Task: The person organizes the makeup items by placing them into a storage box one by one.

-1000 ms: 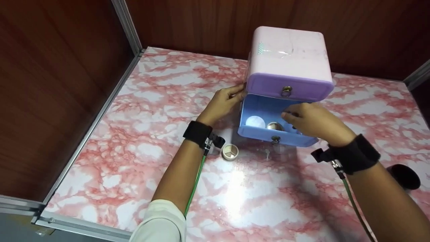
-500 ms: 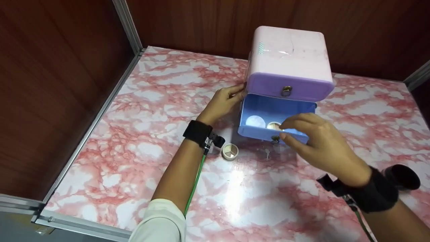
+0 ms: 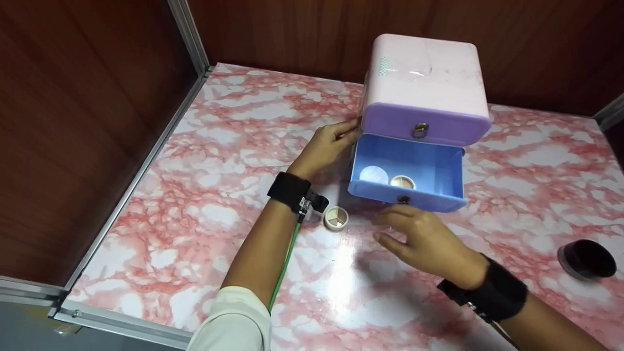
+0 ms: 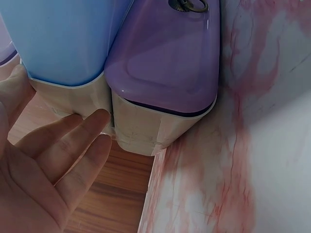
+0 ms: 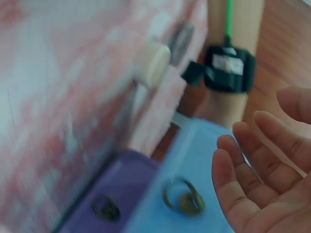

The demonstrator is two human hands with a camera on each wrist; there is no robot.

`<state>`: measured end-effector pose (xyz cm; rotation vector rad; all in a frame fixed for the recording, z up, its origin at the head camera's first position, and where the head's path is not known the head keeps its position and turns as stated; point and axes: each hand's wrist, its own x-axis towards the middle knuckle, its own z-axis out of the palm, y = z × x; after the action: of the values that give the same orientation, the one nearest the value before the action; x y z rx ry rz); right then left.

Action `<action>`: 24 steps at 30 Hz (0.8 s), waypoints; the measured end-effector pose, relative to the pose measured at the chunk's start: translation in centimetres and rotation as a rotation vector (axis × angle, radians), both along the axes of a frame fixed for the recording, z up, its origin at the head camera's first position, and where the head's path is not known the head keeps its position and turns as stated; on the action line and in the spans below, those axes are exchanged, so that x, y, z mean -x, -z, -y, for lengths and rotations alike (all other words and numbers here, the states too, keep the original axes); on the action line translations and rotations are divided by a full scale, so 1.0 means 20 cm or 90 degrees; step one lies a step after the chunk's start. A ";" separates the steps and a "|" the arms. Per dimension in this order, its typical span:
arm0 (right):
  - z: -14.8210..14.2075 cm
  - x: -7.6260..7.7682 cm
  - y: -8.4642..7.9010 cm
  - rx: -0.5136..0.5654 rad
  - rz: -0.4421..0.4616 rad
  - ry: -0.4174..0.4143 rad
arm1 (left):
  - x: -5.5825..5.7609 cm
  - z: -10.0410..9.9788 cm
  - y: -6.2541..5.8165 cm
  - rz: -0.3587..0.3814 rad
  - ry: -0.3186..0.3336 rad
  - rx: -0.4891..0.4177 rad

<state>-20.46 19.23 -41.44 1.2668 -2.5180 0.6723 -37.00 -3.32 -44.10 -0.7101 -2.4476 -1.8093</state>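
A small pink drawer cabinet [image 3: 426,73] stands with its blue middle drawer [image 3: 431,201] pulled out. My left hand [image 3: 324,148] rests its straight fingers against the cabinet's left side; the left wrist view shows the fingertips on its pale side wall. My right hand [image 3: 424,239] hovers in front of the drawer with loose fingers and holds nothing. Inside the drawer lie a white round disc [image 3: 374,174] and a round makeup palette [image 3: 403,182]. Another round palette [image 3: 336,218], with three coloured sections, sits on the table left of my right fingertips.
A black-topped round jar [image 3: 589,259] stands at the right of the marbled table [image 3: 195,219]. Purple drawers sit above and below the blue one, with ring pulls [image 5: 187,201] on the fronts. Dark wooden panels [image 3: 97,122] close off the left and back.
My right hand has come out of the blue drawer, with its fingers loosening, and moved down and left toward the palette on the table. My left hand stays at the cabinet's side.
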 end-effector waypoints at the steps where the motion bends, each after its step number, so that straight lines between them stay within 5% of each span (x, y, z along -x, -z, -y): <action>1: 0.02 0.00 0.02 -0.007 0.010 -0.002 | 0.00 0.00 0.00 -0.001 -0.001 -0.001; 8: 0.11 0.06 0.16 -0.068 0.066 0.006 | 0.00 0.01 0.00 -0.012 -0.006 0.026; 15: 0.20 0.10 0.18 -0.147 0.117 0.061 | 0.00 0.00 0.00 -0.020 -0.005 0.028; 24: 0.31 0.15 0.24 -0.208 0.085 0.055 | 0.01 0.00 0.01 -0.008 -0.008 0.023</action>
<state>-23.49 13.10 -46.32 1.2375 -2.8626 0.3451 -37.14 -3.39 -44.20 -0.7044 -2.4773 -1.7536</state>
